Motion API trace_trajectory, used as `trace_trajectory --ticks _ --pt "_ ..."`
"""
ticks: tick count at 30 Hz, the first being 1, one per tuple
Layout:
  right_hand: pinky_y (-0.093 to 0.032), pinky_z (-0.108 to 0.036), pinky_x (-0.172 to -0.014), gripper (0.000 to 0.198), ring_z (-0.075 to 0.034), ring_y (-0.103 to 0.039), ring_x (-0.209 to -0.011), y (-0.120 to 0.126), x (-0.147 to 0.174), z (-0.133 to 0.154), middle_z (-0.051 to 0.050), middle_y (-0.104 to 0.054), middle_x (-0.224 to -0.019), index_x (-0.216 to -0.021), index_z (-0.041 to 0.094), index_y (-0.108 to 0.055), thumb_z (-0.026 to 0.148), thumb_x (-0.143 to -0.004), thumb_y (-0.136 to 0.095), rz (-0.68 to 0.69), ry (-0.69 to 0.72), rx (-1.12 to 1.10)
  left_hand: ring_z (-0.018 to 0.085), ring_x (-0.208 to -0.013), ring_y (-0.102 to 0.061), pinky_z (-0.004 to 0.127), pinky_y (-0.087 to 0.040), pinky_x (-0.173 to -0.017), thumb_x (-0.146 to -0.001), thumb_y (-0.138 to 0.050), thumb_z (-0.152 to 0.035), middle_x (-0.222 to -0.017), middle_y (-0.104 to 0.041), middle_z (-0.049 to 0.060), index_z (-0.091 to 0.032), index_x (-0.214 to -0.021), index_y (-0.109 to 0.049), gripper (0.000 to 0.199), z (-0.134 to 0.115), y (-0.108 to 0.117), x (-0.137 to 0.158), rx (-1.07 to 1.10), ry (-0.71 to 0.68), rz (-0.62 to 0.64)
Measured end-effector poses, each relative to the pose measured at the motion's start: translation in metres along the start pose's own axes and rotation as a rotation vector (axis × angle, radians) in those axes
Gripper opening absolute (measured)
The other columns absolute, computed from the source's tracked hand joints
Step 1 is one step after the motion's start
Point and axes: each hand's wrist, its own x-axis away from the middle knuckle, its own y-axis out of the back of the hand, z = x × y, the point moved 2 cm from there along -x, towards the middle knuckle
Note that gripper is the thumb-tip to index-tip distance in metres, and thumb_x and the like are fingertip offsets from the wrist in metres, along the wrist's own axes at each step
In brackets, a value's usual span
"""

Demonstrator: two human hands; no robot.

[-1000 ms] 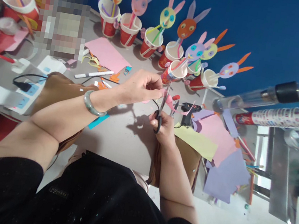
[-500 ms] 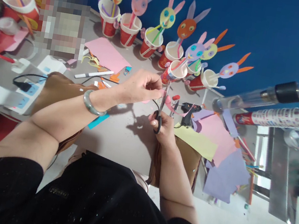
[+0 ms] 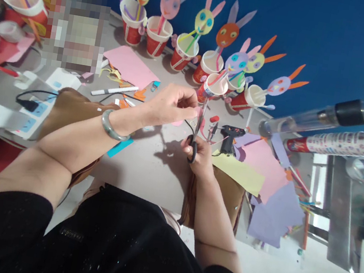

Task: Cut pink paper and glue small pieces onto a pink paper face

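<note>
My right hand is closed round the black handles of a pair of scissors, whose blades point up and away from me. Close to the blades, my left hand pinches a small pink paper piece between thumb and fingertips. A thin curl of pink paper hangs beside the right side of the blades. Below both hands their shadows fall on the grey table. The exact edge of the pinched paper is partly hidden by my fingers.
Red-and-white cups with paper rabbit faces line the blue wall. A black glue gun lies right of my hands, by yellow paper and purple paper. Leftward are a white marker, pink paper and a power strip.
The pink paper curl beside the scissors has dropped lower, uncovering more of the red-capped item and the glue gun. Both hands stay almost in the same place.
</note>
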Motion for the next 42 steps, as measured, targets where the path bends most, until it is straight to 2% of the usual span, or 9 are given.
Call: trace_trajectory --ticks 9,18,30,33,38,40,42 --pt "-0.036 -0.030 -0.056 0.073 -0.013 -0.043 -0.058 -0.0013 0.0002 0.0014 0.001 -0.054 -0.061 -0.066 0.021 -0.059 0.092 -0.060 -0.075 0.009 0.005 0.003 0.008 -0.059 -0.047 0.024 -0.034 -0.054 -0.081 -0.068 -0.015 -0.063 -0.057 -0.003 -0.018 -0.070 -0.060 0.014 -0.0011 0.0000 0.0024 0.030 0.017 0.026" --pt "-0.035 -0.029 -0.058 0.073 -0.013 -0.042 -0.060 -0.0016 0.0015 -0.0023 0.001 -0.054 -0.063 -0.064 0.021 -0.055 0.091 -0.059 -0.077 -0.001 -0.009 -0.024 0.008 -0.061 -0.046 0.025 -0.039 -0.059 -0.078 -0.068 -0.017 -0.061 -0.056 -0.004 -0.018 -0.066 -0.059 0.015 -0.0025 -0.0026 0.0009 -0.001 0.012 0.094" --pt "-0.035 -0.029 -0.057 0.074 -0.013 -0.042 -0.058 -0.0006 0.0010 -0.0005 0.001 -0.053 -0.061 -0.062 0.021 -0.057 0.092 -0.058 -0.076 -0.004 0.005 -0.002 0.008 -0.060 -0.048 0.024 -0.038 -0.056 -0.079 -0.067 -0.016 -0.064 -0.059 -0.003 -0.018 -0.069 -0.061 0.012 -0.0022 0.0005 0.0026 -0.008 0.022 0.089" --pt "-0.035 -0.029 -0.056 0.073 -0.013 -0.043 -0.058 -0.0005 0.0006 -0.0001 0.001 -0.053 -0.060 -0.062 0.021 -0.057 0.092 -0.058 -0.076 -0.003 0.010 0.004 0.009 -0.066 -0.054 0.024 -0.041 -0.059 -0.078 -0.067 -0.014 -0.074 -0.065 0.001 -0.018 -0.069 -0.062 0.011 0.0006 0.0001 0.0017 -0.029 -0.010 0.050" --pt "-0.036 -0.030 -0.057 0.074 -0.013 -0.042 -0.058 -0.0011 0.0000 -0.0010 0.001 -0.054 -0.061 -0.060 0.021 -0.056 0.092 -0.057 -0.076 -0.011 0.007 -0.005 0.012 -0.084 -0.064 0.024 -0.046 -0.066 -0.075 -0.068 -0.012 -0.107 -0.073 0.007 -0.016 -0.069 -0.064 0.008 0.0036 -0.0013 0.0001 -0.021 -0.059 0.009" --pt "-0.035 -0.029 -0.057 0.074 -0.013 -0.042 -0.058 -0.0012 0.0003 -0.0018 0.001 -0.054 -0.061 -0.061 0.021 -0.056 0.092 -0.056 -0.077 -0.010 -0.006 -0.013 0.012 -0.083 -0.064 0.024 -0.046 -0.066 -0.076 -0.067 -0.013 -0.103 -0.073 0.007 -0.016 -0.068 -0.063 0.009 0.0032 -0.0015 0.0006 0.006 -0.057 0.031" --pt "-0.035 -0.029 -0.057 0.073 -0.013 -0.042 -0.058 -0.0013 0.0008 -0.0024 0.001 -0.054 -0.060 -0.062 0.021 -0.056 0.092 -0.057 -0.077 -0.003 -0.014 -0.020 0.010 -0.076 -0.061 0.025 -0.044 -0.063 -0.078 -0.067 -0.014 -0.089 -0.071 0.004 -0.017 -0.069 -0.062 0.010 0.0020 -0.0017 0.0015 0.034 -0.047 0.064"
